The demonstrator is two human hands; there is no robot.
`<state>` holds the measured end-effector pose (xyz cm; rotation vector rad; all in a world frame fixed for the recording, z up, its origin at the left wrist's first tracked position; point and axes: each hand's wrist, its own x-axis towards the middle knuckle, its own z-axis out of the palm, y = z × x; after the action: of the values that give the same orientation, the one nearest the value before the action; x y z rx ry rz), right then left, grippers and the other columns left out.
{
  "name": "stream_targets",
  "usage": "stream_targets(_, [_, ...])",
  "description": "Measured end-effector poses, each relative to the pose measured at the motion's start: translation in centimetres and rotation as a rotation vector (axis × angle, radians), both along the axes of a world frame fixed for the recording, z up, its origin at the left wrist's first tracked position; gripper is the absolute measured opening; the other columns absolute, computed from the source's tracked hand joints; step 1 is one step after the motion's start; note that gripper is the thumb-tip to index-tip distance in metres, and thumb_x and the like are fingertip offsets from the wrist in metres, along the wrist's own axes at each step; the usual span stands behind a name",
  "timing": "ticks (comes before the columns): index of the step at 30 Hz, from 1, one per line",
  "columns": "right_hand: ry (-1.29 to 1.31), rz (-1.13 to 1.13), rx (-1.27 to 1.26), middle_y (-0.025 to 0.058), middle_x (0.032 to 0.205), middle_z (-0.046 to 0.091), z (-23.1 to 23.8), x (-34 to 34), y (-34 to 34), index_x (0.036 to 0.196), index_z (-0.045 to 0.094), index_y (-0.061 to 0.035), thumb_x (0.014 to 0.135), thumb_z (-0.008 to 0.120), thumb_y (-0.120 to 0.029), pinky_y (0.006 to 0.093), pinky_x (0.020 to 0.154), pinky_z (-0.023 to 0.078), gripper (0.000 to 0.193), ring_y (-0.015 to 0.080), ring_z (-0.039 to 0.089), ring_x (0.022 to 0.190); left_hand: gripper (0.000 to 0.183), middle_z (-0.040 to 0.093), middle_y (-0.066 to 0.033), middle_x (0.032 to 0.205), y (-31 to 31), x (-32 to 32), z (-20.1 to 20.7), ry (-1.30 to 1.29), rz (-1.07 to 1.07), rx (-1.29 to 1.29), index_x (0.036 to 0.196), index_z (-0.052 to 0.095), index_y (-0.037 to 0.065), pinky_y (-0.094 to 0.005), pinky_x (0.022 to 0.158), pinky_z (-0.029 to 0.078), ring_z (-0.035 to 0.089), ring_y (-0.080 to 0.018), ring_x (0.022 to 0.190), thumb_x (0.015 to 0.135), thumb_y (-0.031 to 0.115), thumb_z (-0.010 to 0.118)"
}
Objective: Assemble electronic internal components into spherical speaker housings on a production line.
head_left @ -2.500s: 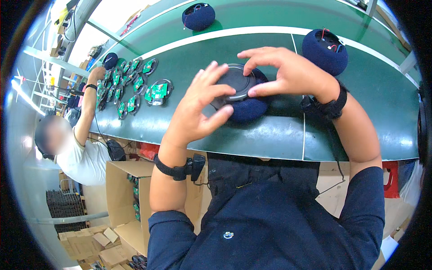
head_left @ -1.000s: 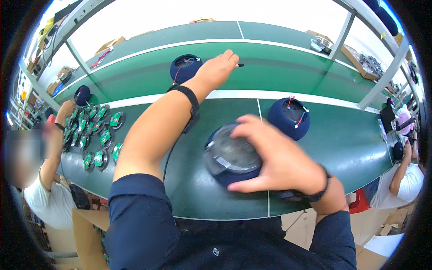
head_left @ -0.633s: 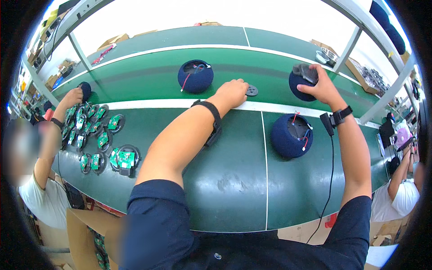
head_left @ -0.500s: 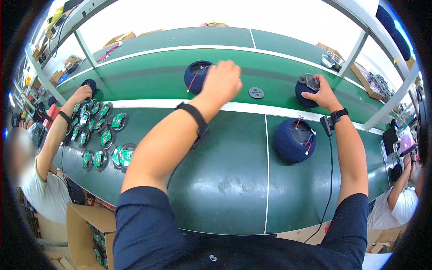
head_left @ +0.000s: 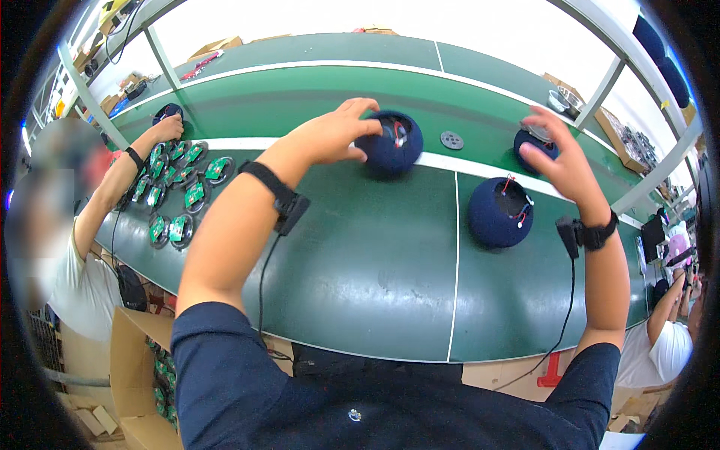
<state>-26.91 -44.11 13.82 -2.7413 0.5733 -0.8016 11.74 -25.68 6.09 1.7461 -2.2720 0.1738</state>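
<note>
The left ball (head_left: 397,159) has moved nearer the disc (head_left: 451,140), overlapping the white strip (head_left: 435,160); our half-curled left hand (head_left: 334,135) touches its left side, grip unclear. We best cup it low, clear of the wires (head_left: 400,139). Our right hand (head_left: 566,163) spreads empty by the far-right ball (head_left: 523,142). The desk (head_left: 375,232) offers room toward us.

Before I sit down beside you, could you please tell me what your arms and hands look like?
The left hand and right hand are bare. The sleeves are short and dark navy. Each wrist wears a black strap with a black box and a thin black cable.
</note>
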Motion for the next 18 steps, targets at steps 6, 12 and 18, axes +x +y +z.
stream_targets(6, [0.278,0.449,0.013,0.0213,0.139,0.057,-1.9,3.5,11.6,0.122,0.064,-0.0035,0.085,0.080,-0.028,0.0441,0.107,0.046,0.047,0.0397,0.057,0.126,0.048,0.041,-0.0162,0.156,6.5,-3.4,-0.7,0.026,-0.193,0.054,0.125,0.065,0.014,-0.0446,0.115,0.042,0.043,-0.0385,0.142,0.079,0.000,0.073])
stream_targets(12, [0.231,0.505,-0.074,0.0198,0.142,0.053,-8.4,5.1,16.5,0.120,0.064,-0.0057,0.081,0.084,-0.030,0.0500,0.112,0.041,0.050,0.0447,0.044,0.136,0.049,0.047,-0.0195,0.152,12.5,-8.9,-5.2,0.294,-0.049,-0.248,0.133,0.064,0.011,-0.0450,0.113,0.044,0.049,-0.0394,0.138,0.086,-0.003,0.061])
stream_targets(18, [0.190,0.502,0.079,0.0182,0.139,0.056,-8.9,4.7,16.3,0.111,0.067,-0.0063,0.085,0.079,-0.025,0.0504,0.113,0.038,0.035,0.0414,0.045,0.136,0.046,0.057,-0.0244,0.137,22.7,-5.7,-7.3,0.099,0.732,-0.488,0.131,0.061,0.002,-0.0455,0.108,0.046,0.055,-0.0402,0.128,0.090,0.020,0.070])
